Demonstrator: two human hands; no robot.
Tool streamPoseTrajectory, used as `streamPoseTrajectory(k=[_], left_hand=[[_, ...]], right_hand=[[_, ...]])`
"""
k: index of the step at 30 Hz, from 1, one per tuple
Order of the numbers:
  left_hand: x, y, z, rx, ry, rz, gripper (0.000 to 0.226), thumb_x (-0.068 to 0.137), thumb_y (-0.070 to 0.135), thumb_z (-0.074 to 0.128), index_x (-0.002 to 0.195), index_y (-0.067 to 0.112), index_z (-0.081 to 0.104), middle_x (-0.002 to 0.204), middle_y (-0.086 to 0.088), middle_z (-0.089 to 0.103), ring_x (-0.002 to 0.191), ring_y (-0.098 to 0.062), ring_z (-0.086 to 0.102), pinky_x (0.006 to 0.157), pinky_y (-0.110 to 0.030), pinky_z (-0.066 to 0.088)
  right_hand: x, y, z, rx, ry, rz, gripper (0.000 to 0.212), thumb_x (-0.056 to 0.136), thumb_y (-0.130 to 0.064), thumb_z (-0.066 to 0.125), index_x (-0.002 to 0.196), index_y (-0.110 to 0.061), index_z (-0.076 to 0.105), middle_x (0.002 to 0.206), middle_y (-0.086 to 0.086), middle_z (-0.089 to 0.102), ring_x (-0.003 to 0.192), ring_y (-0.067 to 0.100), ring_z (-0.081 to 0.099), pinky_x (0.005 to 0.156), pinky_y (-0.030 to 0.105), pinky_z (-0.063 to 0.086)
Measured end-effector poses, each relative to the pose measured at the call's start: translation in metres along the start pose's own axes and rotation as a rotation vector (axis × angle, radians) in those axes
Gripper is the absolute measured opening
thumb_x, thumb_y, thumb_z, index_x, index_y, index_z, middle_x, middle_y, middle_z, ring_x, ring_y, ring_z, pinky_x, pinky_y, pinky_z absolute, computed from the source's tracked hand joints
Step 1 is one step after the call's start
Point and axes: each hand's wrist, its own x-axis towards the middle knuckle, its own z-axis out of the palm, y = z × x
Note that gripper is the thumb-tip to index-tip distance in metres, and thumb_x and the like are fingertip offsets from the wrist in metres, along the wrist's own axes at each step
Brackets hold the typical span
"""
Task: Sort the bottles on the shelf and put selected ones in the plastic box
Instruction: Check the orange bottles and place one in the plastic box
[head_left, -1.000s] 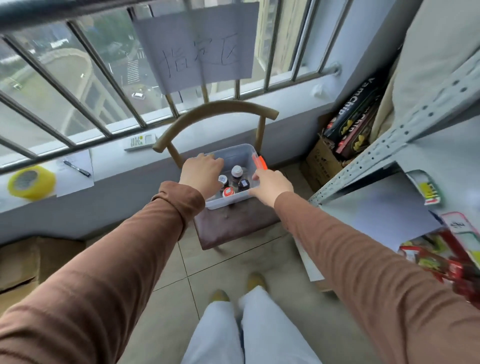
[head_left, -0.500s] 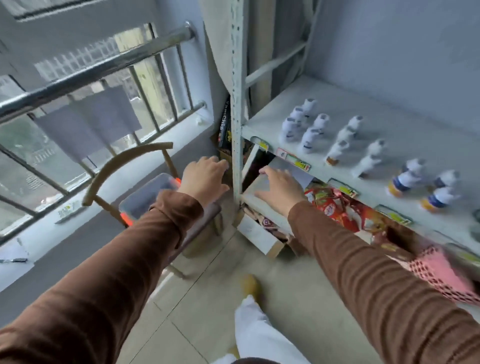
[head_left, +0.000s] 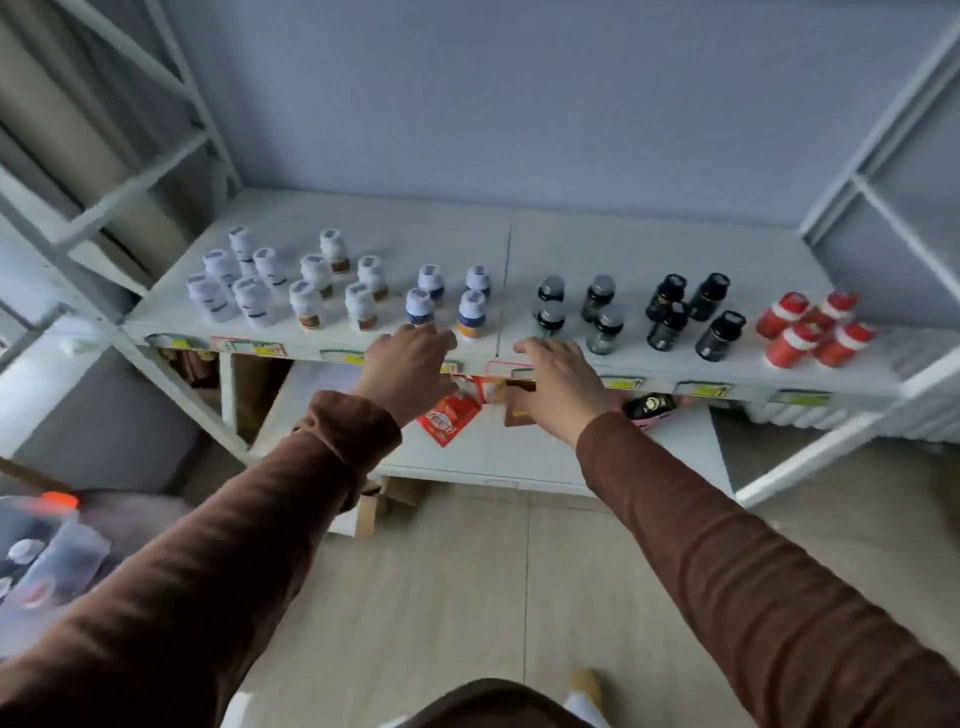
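The white shelf carries groups of small bottles: white ones at the left, white ones with blue and orange labels in the middle, grey-capped dark ones, black ones and red ones at the right. My left hand reaches toward the shelf's front edge just below the blue and orange labelled bottles, fingers relaxed, holding nothing. My right hand is stretched out before the grey-capped bottles, empty. The plastic box with an orange clip sits blurred at the lower left.
A lower shelf holds red snack packets and a dark bottle. Price tags line the upper shelf's front edge. Metal shelf uprights stand at both sides. Tiled floor lies below my arms.
I have turned from the box on the chair to face the shelf. Both hands left the box and now reach toward the shelf's front row of bottles.
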Motion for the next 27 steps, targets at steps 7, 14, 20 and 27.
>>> streamPoseTrajectory(k=[7, 14, 20, 27], left_hand=[[0.097, 0.176, 0.016, -0.034, -0.003, 0.113, 0.054, 0.085, 0.047, 0.068, 0.132, 0.026, 0.054, 0.126, -0.001, 0.060, 0.118, -0.024, 0.055, 0.086, -0.036, 0.043], [0.182, 0.287, 0.029, -0.077, 0.021, 0.207, 0.054, 0.084, 0.049, 0.066, 0.132, 0.027, 0.054, 0.124, 0.001, 0.061, 0.116, -0.023, 0.057, 0.089, -0.038, 0.048], [0.252, 0.350, 0.043, -0.141, 0.041, 0.248, 0.045, 0.084, 0.044, 0.064, 0.125, 0.026, 0.057, 0.114, 0.002, 0.061, 0.111, -0.024, 0.056, 0.084, -0.036, 0.044], [0.302, 0.424, 0.068, -0.168, -0.004, 0.305, 0.054, 0.088, 0.048, 0.065, 0.136, 0.027, 0.052, 0.127, 0.002, 0.058, 0.118, -0.023, 0.053, 0.088, -0.037, 0.044]], right_hand=[[-0.017, 0.178, -0.077, -0.097, 0.024, 0.073, 0.057, 0.087, -0.045, 0.064, 0.134, -0.018, 0.048, 0.133, 0.007, 0.055, 0.121, 0.030, 0.045, 0.098, 0.041, 0.041], [0.001, 0.302, -0.128, -0.078, 0.097, 0.162, 0.055, 0.086, -0.044, 0.066, 0.132, -0.018, 0.051, 0.128, 0.008, 0.059, 0.117, 0.031, 0.051, 0.095, 0.042, 0.044], [0.027, 0.384, -0.151, -0.049, 0.128, 0.236, 0.051, 0.087, -0.040, 0.067, 0.131, -0.017, 0.053, 0.128, 0.008, 0.059, 0.116, 0.031, 0.050, 0.096, 0.040, 0.042], [0.034, 0.471, -0.163, -0.033, 0.081, 0.286, 0.047, 0.089, -0.038, 0.066, 0.129, -0.019, 0.054, 0.126, 0.005, 0.060, 0.114, 0.029, 0.049, 0.096, 0.041, 0.043]])
